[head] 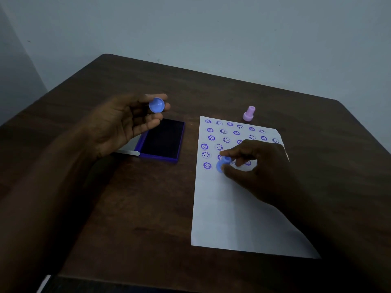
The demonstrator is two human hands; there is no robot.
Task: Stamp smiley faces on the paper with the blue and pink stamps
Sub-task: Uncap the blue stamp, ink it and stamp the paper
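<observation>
right hand grip clenched on blue stamp — face down on paper, right of ink pad | left hand grips blue cap above ink pad | pink stamp past paper's far edge | risk: tilted stamp smears — paper unpinned on bench

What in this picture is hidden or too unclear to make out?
All in the head view:
- Stamp marks under the right hand: covered by it.
- Face of the blue stamp: turned toward the paper.
- Paper's near right corner: behind the forearm.
- Ink pad near corner: behind the left hand, which holds a blue cap.
</observation>
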